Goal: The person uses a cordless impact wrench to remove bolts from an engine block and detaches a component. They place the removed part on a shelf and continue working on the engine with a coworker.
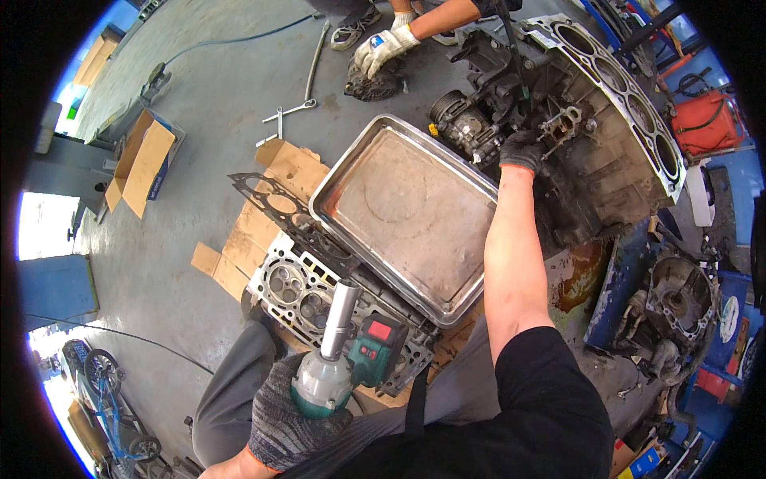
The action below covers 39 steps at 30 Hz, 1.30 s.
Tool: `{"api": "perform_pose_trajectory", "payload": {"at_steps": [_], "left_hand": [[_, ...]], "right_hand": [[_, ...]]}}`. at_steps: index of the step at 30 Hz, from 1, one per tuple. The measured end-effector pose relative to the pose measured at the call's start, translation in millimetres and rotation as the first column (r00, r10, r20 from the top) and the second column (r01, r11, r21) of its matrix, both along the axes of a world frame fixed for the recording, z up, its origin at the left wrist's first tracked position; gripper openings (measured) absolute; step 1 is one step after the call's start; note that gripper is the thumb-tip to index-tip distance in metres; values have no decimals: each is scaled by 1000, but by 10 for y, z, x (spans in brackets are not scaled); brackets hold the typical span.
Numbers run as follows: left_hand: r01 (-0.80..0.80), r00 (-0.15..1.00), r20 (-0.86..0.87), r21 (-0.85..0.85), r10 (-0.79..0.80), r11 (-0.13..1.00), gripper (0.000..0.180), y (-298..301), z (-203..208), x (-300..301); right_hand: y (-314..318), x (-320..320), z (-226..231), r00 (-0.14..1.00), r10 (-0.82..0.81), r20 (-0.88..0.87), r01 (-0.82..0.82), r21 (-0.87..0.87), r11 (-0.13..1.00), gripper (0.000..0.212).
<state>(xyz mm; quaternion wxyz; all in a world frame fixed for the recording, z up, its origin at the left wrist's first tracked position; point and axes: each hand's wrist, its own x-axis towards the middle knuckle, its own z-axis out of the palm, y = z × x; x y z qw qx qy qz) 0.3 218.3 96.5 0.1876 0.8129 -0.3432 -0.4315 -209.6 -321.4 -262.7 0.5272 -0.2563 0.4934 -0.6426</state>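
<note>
My left hand (283,423), in a grey knit glove, is wrapped round a green and silver cordless impact wrench (325,382). A long silver socket (341,311) on it points up and away from me, over a cylinder head (299,291) on the floor. My right hand (523,152), in a dark glove, reaches to the side of a large engine block (614,152). It is beside a silver pump-like part (471,128) and a small metal housing (562,124). Its fingers blend into the dark parts, so their grip is hidden.
A metal drip tray (415,211) lies between me and the engine. A head gasket (279,206) rests on cardboard (239,243). Ahead, a co-worker's gloved hand (384,49) is on a dark round part (371,84). Wrenches (281,120) lie on the floor.
</note>
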Motion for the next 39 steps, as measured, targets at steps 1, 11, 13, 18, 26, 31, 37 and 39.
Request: {"api": "perform_pose_trajectory", "payload": {"at_steps": [1,11,13,18,26,31,37,39], "left_hand": [[31,999,28,5,-32,999,76,-8,7,1],[-41,999,-12,-132,40,990,67,-182,134,104],[-103,994,-56,-151,95,983,65,-295,211,142],[-124,988,56,-235,140,964,63,-516,439,239],[-328,943,-73,-368,324,870,58,-346,212,702],[-283,926,96,-460,364,841,67,-75,128,1048],[-152,988,-43,-504,150,850,58,-186,87,1078],[-27,993,84,-485,77,874,56,-287,61,1027]], "right_hand": [[132,-9,60,910,-29,-414,45,29,999,39],[2364,-680,330,175,569,-803,356,591,724,87],[2370,-878,331,114,606,-788,197,615,763,78],[2326,-1107,426,327,619,-714,-136,612,779,57],[2243,-1851,388,566,627,-535,-305,570,763,44],[2459,-2779,245,626,536,-567,-361,398,843,50],[3477,-3825,253,691,479,-541,-118,570,813,48],[3987,-4194,243,838,271,-475,-42,439,898,62]]}}
